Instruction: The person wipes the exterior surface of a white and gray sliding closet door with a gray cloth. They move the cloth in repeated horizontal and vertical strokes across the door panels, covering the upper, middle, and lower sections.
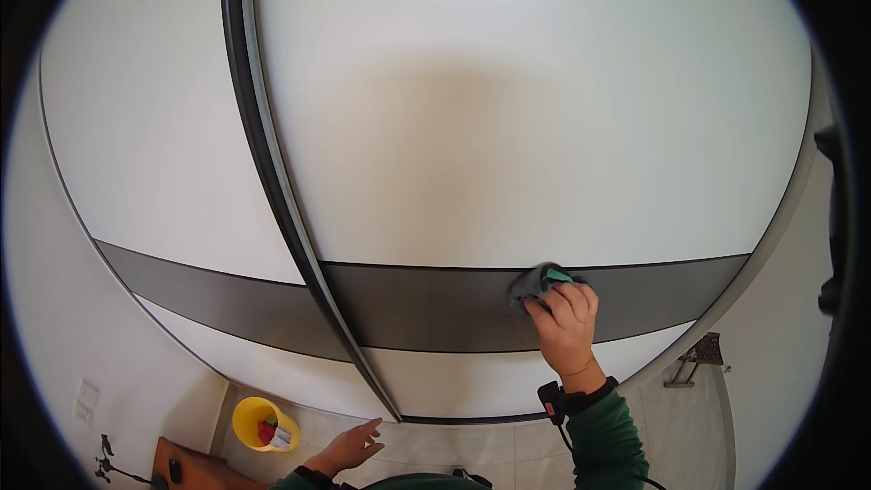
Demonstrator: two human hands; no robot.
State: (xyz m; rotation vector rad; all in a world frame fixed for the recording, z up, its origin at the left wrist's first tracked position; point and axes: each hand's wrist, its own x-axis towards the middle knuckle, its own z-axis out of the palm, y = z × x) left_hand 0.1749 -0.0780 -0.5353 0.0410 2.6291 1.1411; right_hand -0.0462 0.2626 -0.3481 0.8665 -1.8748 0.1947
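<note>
A left wall [136, 354] and a right wall [780, 354] are both pale. On the light tiled floor [435, 445] stand orange-brown furniture [204, 472] and a small dark stool-like piece [704, 348].

A black wrist strap [595, 396] behind the bare right hand [569, 327] bears a boxy black module [550, 396] with a red patch [550, 409] and thin black cable [566, 438]; a dark band [315, 475] adjoins the bare left hand [349, 450]. Both sleeves [608, 443] are dark green.

Tall white wardrobe-style sliding doors [544, 127] with a dark grey horizontal band [435, 308] are marking this as a room in a home; a round yellow plastic bin [243, 420] is standing on the pale tiled floor [685, 426], and a reddish-brown piece [207, 470], perhaps wooden furniture, is showing at the distorted lower-left edge.
</note>
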